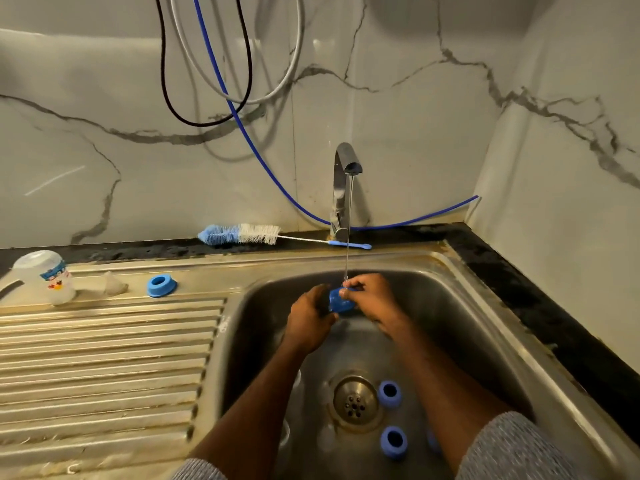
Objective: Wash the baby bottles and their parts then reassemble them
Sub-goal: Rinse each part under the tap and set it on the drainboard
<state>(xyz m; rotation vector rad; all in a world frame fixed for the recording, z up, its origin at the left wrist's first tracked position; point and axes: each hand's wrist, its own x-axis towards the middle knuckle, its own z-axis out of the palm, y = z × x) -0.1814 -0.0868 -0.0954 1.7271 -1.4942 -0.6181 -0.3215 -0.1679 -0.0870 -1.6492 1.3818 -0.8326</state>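
Both hands over sink [450,271], under the tap [343,188] stream. Left hand [310,320] and right hand [372,296] curl fingers round one blue ring [341,301]. Two more rings at 5 o'clock of the drain [355,400]. Bottle [46,275] upside down on drainboard, 9 o'clock; brush [242,234] at 11.

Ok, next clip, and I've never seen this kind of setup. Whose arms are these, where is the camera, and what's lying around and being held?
There is no machine: a person wears a wide-angle camera on the head, looking down at their own arms over a steel sink. The left hand and right hand together hold a small blue part under water running from the tap. Two blue rings lie by the drain. On the drainboard stand an upturned bottle, a clear teat and another blue ring. A bottle brush lies behind, by the wall.
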